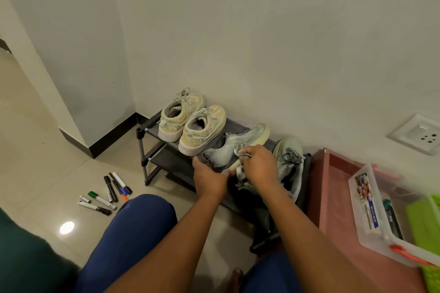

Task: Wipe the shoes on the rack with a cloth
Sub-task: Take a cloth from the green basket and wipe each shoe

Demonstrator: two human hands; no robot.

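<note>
Left hand (209, 177) grips the grey shoe (234, 147), toe toward the wall; right hand (259, 165) fingers clutch the cloth (240, 172).

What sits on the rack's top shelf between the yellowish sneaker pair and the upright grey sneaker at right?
Head view: a grey sneaker tipped on its side, left hand holding its heel, right hand gripping a cloth against it.

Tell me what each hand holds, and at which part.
Left hand grips the tilted grey shoe at its heel end. Right hand grips a bunched cloth against the shoe's side.
</note>
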